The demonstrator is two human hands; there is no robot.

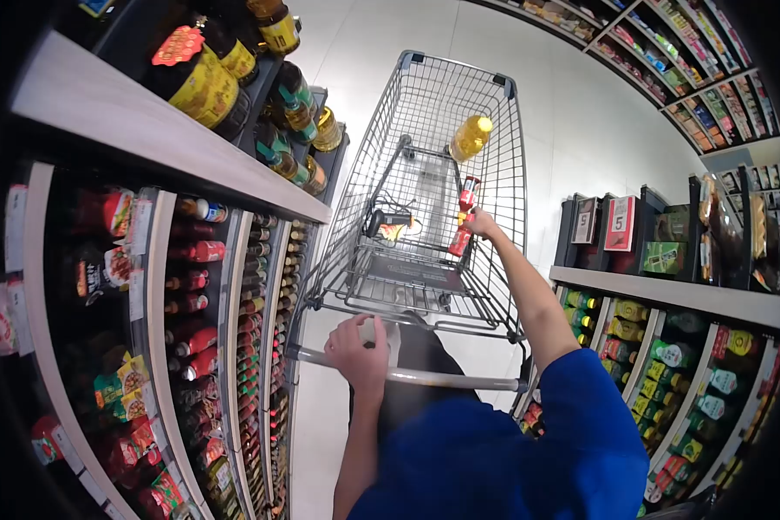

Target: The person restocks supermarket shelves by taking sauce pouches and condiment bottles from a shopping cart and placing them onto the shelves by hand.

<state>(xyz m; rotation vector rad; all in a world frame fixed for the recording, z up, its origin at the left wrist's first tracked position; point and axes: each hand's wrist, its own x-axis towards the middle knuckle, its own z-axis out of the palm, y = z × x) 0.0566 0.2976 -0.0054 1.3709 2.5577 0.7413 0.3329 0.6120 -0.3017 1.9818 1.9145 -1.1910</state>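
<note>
A wire shopping cart (416, 299) stands in front of me, its handle bar crossing below. My right hand (480, 224) reaches into the basket, its fingers closed round a red bottle (460, 241) near the right side. Just beyond it lies another red item with a dark label (469, 192). Farther up in the cart is a bottle of yellow oil (471, 139) with a yellow cap. My left hand (358, 351) is at the handle bar, fingers curled around something whitish that I cannot make out. A small orange and white packet (396, 229) lies on the left side of the basket.
On the left, shelves (160, 295) hold packets and bottles, with large oil bottles (208, 87) on top. Shelves of bottles (667, 364) run along the right, below red price signs (620, 224). More shelving (667, 52) curves across the upper right.
</note>
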